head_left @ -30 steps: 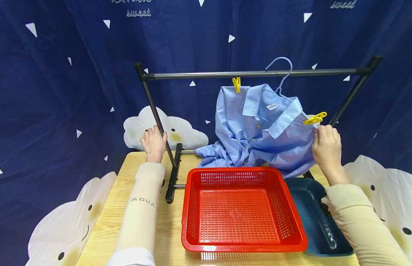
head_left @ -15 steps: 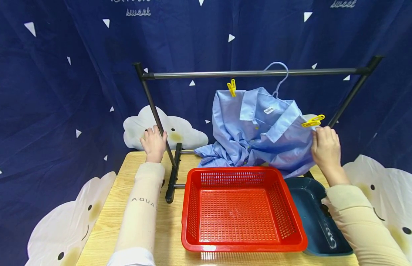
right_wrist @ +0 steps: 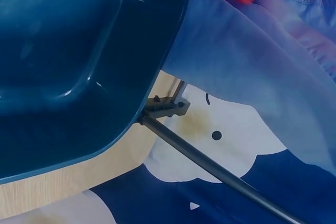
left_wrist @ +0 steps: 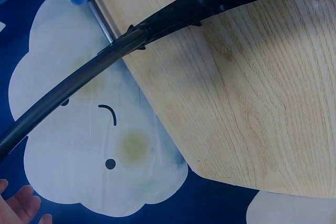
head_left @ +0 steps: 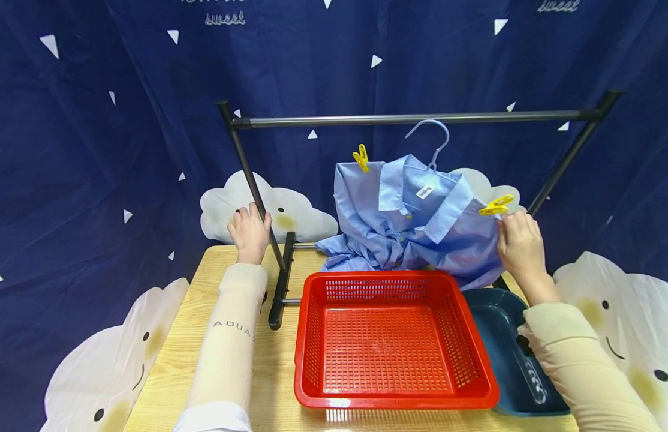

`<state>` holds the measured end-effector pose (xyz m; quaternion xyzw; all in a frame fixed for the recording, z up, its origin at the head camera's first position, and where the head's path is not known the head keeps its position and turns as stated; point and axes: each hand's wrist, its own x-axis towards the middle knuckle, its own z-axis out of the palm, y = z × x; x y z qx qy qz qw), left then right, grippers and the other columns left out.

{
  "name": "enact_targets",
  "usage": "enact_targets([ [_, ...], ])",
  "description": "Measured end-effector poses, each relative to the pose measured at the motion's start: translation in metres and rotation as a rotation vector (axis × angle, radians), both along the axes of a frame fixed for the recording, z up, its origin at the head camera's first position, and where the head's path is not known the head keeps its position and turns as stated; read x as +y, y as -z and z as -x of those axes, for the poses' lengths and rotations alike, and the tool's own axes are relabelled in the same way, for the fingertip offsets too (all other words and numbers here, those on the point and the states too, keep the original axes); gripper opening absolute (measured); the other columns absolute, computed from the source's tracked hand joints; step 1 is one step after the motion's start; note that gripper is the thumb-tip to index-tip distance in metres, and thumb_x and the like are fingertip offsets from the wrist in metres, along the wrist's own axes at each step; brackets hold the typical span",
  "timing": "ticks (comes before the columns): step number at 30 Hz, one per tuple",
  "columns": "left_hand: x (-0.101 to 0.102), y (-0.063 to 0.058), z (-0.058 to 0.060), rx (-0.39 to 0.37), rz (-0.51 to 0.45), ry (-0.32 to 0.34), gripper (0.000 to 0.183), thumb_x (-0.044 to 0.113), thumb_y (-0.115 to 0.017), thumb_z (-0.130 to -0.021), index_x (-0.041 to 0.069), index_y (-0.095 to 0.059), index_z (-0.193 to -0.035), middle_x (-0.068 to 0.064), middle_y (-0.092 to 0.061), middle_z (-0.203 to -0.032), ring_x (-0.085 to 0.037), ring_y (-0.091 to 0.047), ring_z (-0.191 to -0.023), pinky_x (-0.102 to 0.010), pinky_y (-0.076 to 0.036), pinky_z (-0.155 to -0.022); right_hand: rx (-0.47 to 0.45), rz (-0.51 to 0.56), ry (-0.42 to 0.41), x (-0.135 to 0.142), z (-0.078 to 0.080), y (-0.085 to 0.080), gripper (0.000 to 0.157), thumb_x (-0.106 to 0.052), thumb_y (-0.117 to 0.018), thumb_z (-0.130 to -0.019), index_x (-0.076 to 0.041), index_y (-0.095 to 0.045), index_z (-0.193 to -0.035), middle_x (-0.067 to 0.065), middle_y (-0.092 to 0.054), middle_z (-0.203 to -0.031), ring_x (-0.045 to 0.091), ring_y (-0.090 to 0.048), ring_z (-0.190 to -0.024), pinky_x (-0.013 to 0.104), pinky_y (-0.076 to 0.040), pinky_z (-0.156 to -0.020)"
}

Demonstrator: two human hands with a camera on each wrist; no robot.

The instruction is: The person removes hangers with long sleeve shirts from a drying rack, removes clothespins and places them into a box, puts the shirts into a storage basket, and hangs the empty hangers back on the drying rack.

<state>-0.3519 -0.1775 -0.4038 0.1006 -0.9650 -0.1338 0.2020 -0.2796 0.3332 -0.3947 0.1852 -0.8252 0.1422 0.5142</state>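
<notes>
A light blue shirt (head_left: 361,198) sits on a hanger (head_left: 438,144), its lower part bunched behind the red basket. Yellow clothespins clip its shoulders, one pin (head_left: 361,158) on the left and another pin (head_left: 496,205) on the right. My right hand (head_left: 523,252) grips the shirt's right shoulder end below that pin; the fingertips are partly hidden. The hook stands just under the rail (head_left: 323,121), off it. My left hand (head_left: 250,234) is by the rack's left post (head_left: 249,174). In the left wrist view its loosely bent fingers (left_wrist: 26,203) lie apart from the post.
The red basket (head_left: 396,401) stands on the wooden table (head_left: 204,336) in front of the rack. Partly under my right forearm lies a dark teal basin (head_left: 493,336). A blue curtain (head_left: 150,90) with clouds hangs behind.
My right hand has moved down and left with the shirt and hanger. The hook has come down from over the rail to below it. My left hand stays put.
</notes>
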Motion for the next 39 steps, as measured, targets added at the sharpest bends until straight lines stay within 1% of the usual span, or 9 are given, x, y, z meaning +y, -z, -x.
enact_targets([
  [4,0.000,0.000,0.000,-0.011,-0.001,0.003,0.048,0.041,-0.040,-0.094,0.004,-0.042,-0.125,-0.021,-0.047,-0.118,-0.037,-0.042,-0.109,-0.052,-0.032,-0.086,0.009,-0.023,-0.023,-0.003,0.000,0.003,0.026,-0.017,-0.040,-0.096,0.008,-0.046,-0.087,0.022,-0.042,-0.076,0.045,-0.041,-0.072,0.052,-0.031,-0.064],
  [7,0.000,0.001,0.000,-0.012,-0.002,0.004,0.048,0.040,-0.041,-0.094,0.004,-0.042,-0.125,-0.021,-0.047,-0.118,-0.037,-0.041,-0.109,-0.052,-0.032,-0.086,0.015,-0.039,-0.042,-0.006,0.001,0.004,0.035,-0.023,-0.034,-0.098,0.007,-0.045,-0.085,0.022,-0.041,-0.075,0.044,-0.040,-0.070,0.052,-0.031,-0.063],
  [9,-0.001,0.001,0.001,-0.011,-0.003,0.002,0.047,0.040,-0.041,-0.094,0.004,-0.042,-0.124,-0.021,-0.047,-0.118,-0.037,-0.041,-0.109,-0.052,-0.032,-0.086,0.019,-0.042,-0.058,-0.007,0.001,0.006,0.038,-0.026,-0.033,-0.099,0.007,-0.045,-0.084,0.021,-0.041,-0.075,0.043,-0.040,-0.068,0.051,-0.030,-0.061],
  [15,-0.002,0.004,0.002,0.005,-0.004,0.002,0.046,0.041,-0.041,-0.094,0.004,-0.043,-0.122,-0.021,-0.047,-0.116,-0.037,-0.042,-0.108,-0.052,-0.032,-0.085,0.028,-0.061,-0.107,-0.013,0.002,0.009,0.038,-0.026,-0.034,-0.099,0.006,-0.046,-0.083,0.020,-0.041,-0.075,0.041,-0.040,-0.068,0.049,-0.031,-0.061],
  [18,-0.002,0.004,0.002,0.019,-0.008,0.005,0.045,0.040,-0.041,-0.093,0.004,-0.043,-0.121,-0.021,-0.047,-0.114,-0.037,-0.042,-0.107,-0.052,-0.033,-0.084,0.038,-0.080,-0.129,-0.015,0.003,0.011,0.036,-0.023,-0.035,-0.099,0.007,-0.045,-0.081,0.020,-0.041,-0.074,0.042,-0.040,-0.067,0.049,-0.030,-0.061],
  [22,-0.001,0.004,0.002,0.031,-0.013,0.006,0.045,0.040,-0.042,-0.093,0.004,-0.043,-0.120,-0.021,-0.048,-0.114,-0.037,-0.042,-0.106,-0.052,-0.033,-0.083,0.046,-0.109,-0.149,-0.018,0.004,0.013,0.034,-0.021,-0.035,-0.099,0.006,-0.043,-0.079,0.020,-0.040,-0.072,0.041,-0.038,-0.064,0.047,-0.029,-0.059],
  [26,-0.001,0.004,0.003,0.036,-0.016,0.007,0.044,0.039,-0.043,-0.093,0.003,-0.043,-0.119,-0.021,-0.048,-0.113,-0.038,-0.042,-0.106,-0.052,-0.033,-0.083,0.046,-0.130,-0.168,-0.021,0.005,0.016,0.034,-0.022,-0.034,-0.099,0.005,-0.044,-0.080,0.018,-0.039,-0.072,0.039,-0.038,-0.064,0.046,-0.029,-0.057],
  [31,-0.001,0.004,0.004,0.036,-0.018,0.005,0.043,0.038,-0.046,-0.092,0.003,-0.044,-0.118,-0.022,-0.048,-0.113,-0.038,-0.042,-0.106,-0.052,-0.033,-0.084,0.047,-0.152,-0.201,-0.026,0.006,0.019,0.033,-0.021,-0.034,-0.099,0.006,-0.046,-0.084,0.017,-0.042,-0.074,0.038,-0.040,-0.065,0.046,-0.031,-0.059],
  [39,-0.001,0.004,0.003,0.020,-0.012,0.007,0.043,0.038,-0.044,-0.093,0.004,-0.043,-0.119,-0.021,-0.048,-0.113,-0.037,-0.042,-0.107,-0.052,-0.033,-0.083,0.052,-0.153,-0.242,-0.032,0.008,0.024,0.033,-0.020,-0.035,-0.098,0.007,-0.049,-0.085,0.017,-0.045,-0.075,0.037,-0.042,-0.066,0.045,-0.032,-0.060],
])
